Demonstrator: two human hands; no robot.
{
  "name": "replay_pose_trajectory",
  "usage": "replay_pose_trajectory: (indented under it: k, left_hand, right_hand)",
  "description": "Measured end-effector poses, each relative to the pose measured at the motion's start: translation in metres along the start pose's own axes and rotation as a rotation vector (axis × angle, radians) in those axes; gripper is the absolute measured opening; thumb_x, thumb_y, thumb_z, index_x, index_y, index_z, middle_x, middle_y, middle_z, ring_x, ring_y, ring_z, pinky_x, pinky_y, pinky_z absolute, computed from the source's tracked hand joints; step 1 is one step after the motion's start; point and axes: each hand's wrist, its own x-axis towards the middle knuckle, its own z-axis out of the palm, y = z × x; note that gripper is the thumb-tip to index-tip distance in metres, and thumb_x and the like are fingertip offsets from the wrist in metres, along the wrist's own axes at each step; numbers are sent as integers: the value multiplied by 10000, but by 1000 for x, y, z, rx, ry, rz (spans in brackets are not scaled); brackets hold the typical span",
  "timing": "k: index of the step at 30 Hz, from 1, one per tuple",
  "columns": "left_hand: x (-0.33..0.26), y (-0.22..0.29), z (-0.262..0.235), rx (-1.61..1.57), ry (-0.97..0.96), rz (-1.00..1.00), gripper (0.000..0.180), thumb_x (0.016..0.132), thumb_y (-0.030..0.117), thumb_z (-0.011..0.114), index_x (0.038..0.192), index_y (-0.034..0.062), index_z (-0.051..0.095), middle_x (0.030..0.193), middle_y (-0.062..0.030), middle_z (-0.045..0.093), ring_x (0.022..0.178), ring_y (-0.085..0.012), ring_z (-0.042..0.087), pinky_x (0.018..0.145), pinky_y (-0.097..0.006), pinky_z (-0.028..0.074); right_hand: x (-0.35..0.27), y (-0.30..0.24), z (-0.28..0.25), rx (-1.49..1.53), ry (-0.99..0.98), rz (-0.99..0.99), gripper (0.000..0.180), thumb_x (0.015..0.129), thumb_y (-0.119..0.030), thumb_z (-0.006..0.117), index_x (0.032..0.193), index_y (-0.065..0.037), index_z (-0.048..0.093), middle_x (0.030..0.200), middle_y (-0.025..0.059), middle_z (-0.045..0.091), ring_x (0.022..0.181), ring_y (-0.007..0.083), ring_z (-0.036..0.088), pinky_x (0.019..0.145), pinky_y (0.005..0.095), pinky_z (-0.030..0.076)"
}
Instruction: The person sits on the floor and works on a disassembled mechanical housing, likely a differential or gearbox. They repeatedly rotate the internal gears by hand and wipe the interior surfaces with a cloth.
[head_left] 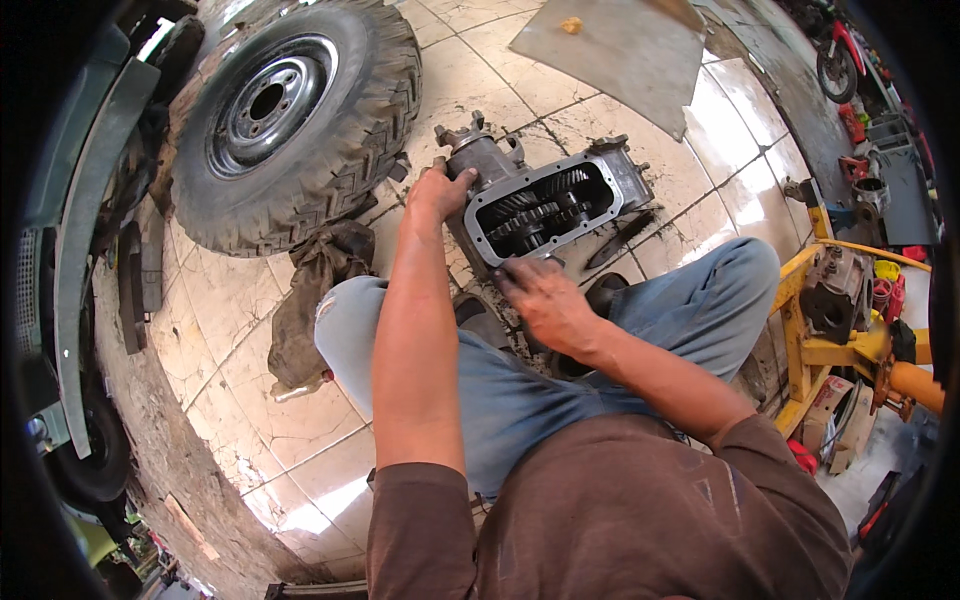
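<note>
On the tiled floor between my feet lies a grey metal gearbox (610, 215). Its long opening faces up, with dark toothed gears (530, 218) inside and bolt holes around the flat rim. At its far left end, my left hand (440, 195) is closed on the round cast section, thumb on the near side. The fingers of my right hand (545, 305) are curled against the near edge of the housing, close to its left corner; some fingertips are hidden. Just right of the gearbox, a dark, flat, narrow piece (622, 238) rests on the tiles.
A large treaded wheel (300, 120) lies at the far left, with a dirty brown cloth (310, 305) near my left knee. A flat sheet (615, 55) is at the back. On the right stands a yellow metal stand (800, 335) beside other parts. Dark grime spots the tiles.
</note>
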Motion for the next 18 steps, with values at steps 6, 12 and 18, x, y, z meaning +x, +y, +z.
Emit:
replay_pose_trajectory:
  k: [6,12,18]
  left_hand:
    - [0,7,-6,-38,-68,-22,832,920,555,642,1462,-57,488,1322,-327,621,1275,-410,602,1075,-447,461]
    - [-2,7,-2,-56,-46,-25,817,909,553,649,1441,-51,512,1324,-309,629,1275,-410,601,1086,-448,461]
    - [-2,2,-4,-41,-11,-7,825,897,568,659,1426,-52,526,1305,-314,637,1251,-421,617,1069,-455,476]
  right_hand:
    - [-26,20,-3,8,-93,103,489,811,-18,575,1296,9,623,1213,158,601,1132,350,587,959,449,473]
    - [-10,-12,-12,99,100,31,519,792,-15,595,1309,20,613,1225,151,593,1147,341,571,985,450,456]
    - [-3,-3,1,-97,62,50,500,825,-95,593,1304,49,606,1333,154,581,1234,319,541,1034,430,433]
